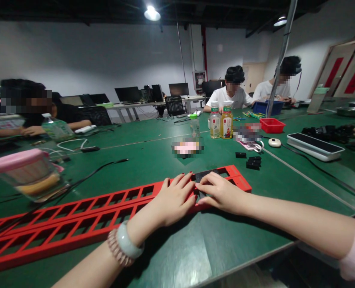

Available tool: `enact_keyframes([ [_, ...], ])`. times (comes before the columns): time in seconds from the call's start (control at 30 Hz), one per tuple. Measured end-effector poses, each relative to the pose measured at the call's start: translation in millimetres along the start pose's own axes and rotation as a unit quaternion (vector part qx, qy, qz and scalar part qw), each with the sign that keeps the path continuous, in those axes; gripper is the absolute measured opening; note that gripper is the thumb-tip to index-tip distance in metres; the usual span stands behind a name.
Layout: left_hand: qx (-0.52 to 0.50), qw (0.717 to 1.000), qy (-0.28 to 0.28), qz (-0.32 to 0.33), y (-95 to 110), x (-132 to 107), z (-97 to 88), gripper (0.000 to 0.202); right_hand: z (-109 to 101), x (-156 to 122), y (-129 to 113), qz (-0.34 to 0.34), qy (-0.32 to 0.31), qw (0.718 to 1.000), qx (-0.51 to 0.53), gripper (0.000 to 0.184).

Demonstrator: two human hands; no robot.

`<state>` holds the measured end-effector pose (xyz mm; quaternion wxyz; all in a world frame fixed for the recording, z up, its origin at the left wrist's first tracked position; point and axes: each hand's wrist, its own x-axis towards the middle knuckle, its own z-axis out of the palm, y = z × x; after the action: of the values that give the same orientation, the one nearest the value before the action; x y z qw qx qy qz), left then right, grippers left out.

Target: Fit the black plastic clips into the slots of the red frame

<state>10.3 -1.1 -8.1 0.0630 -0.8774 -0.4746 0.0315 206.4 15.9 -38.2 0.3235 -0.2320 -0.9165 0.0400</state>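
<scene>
My left hand (174, 202): laid flat, fingers slightly spread over the red slotted frame (87, 215), seemingly to steady it.
My right hand (224, 194): fingers bent over a black piece (206, 175) at the frame's right end; pinching or only pressing, I can't tell.
Frame's place: near side of the desk (177, 250), stretching left.
Loose black blocks (253, 163): just beyond, right, apparently for easy reach.

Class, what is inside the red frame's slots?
Green table shows through its left slots; black pieces sit near the right end. The left hand and right hand hide how many.
</scene>
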Motion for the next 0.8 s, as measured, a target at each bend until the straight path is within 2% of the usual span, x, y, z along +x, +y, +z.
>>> enact_keyframes([
  [0.4,0.011,1.0,0.008,0.009,0.5,0.8,2.1,0.041,-0.4,1.4,0.4,-0.004,-0.015,1.0,-0.008,0.032],
  [0.8,0.019,1.0,0.003,0.009,0.2,0.2,-0.9,0.04,-4.5,3.8,3.7,0.058,-0.025,0.994,0.087,0.032],
])
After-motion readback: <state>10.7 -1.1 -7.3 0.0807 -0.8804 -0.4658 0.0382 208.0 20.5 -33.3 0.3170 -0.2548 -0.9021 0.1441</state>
